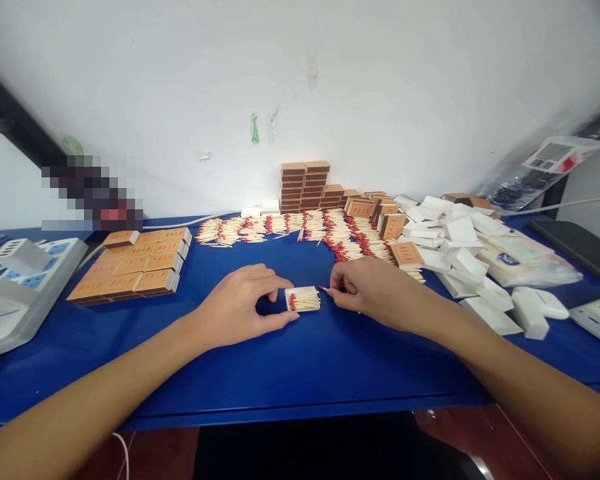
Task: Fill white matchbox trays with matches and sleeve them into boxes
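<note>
A: Head view: how are the hands disposed?
B: Left hand (247,303), near the middle of the worktop (280,373): thumb and fingers closed about the left end of a small white tray (288,300). The tray lies level, partly filled with packed matches (306,301), their red heads toward this hand.

A: And the right hand (353,287)?
B: Fingertips pinched on a single match (325,289), red head pointing left, just beside the tray's right end; whether the two touch cannot be told.

A: What lies along the back edge?
B: Loose matches (260,229) in a long curving band, bending forward on its right. Behind it, near the middle of that edge, a stack of matchboxes (305,187), orange and brown, beside the wall (380,100).

A: Toward the left edge?
B: A block of orange boxes (130,267), laid flat in rows, with one box (121,239) on top at its back left. Nearer the left edge, a white power strip (55,287) bearing plugs.

A: Toward the right edge?
B: A jumbled heap of white trays (460,233); orange sleeves (406,254) between heap and loose matches; a plastic packet (535,260) beyond the heap; and, near the back right corner, a flat dark device (577,250).
</note>
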A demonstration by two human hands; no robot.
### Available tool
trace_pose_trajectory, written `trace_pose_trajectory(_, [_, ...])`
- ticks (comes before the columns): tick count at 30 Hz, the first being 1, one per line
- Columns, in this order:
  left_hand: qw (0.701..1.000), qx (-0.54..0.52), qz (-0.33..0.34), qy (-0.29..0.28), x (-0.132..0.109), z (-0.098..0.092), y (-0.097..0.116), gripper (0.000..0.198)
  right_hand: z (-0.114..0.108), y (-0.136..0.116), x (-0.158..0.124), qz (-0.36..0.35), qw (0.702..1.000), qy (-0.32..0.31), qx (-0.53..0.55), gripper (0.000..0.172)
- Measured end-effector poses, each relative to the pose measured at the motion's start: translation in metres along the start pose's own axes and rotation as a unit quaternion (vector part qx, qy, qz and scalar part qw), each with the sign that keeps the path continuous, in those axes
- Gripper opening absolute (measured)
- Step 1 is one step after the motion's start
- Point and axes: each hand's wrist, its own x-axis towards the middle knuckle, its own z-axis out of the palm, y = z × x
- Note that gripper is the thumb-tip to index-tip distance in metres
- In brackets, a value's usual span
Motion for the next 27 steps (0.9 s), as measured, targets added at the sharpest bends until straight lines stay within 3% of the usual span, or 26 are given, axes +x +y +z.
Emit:
trace_pose_trajectory(4, [1.000, -0.001, 0.002, 0.001, 0.000, 0.000, 0.000, 0.026, -0.001, 0.002, 0.001, -0.027, 0.999, 0.014, 0.020, 0.016])
trace_pose_trajectory(9, [1.000, -0.001, 0.004, -0.001, 0.000, 0.000, 0.001, 0.026, 0.005, -0.002, 0.000, -0.135, 0.985, 0.071, 0.077, 0.011])
trace_pose_trajectory(13, [1.000, 0.000, 0.011, 0.001, 0.000, 0.001, 0.001, 0.026, 0.017, -0.006, 0.001, -0.191, 0.975, 0.073, 0.082, 0.010])
trace_pose_trajectory(21, [1.000, -0.003, 0.013, 0.007, -0.001, 0.001, 0.000, 0.025, 0.005, -0.001, -0.004, -0.178, 0.976, 0.109, 0.065, 0.017])
trace_pose_trajectory(27, [1.000, -0.004, 0.007, 0.007, 0.000, 0.001, -0.001, 0.027, 0.004, 0.004, -0.004, -0.180, 0.980, 0.071, 0.056, 0.013])
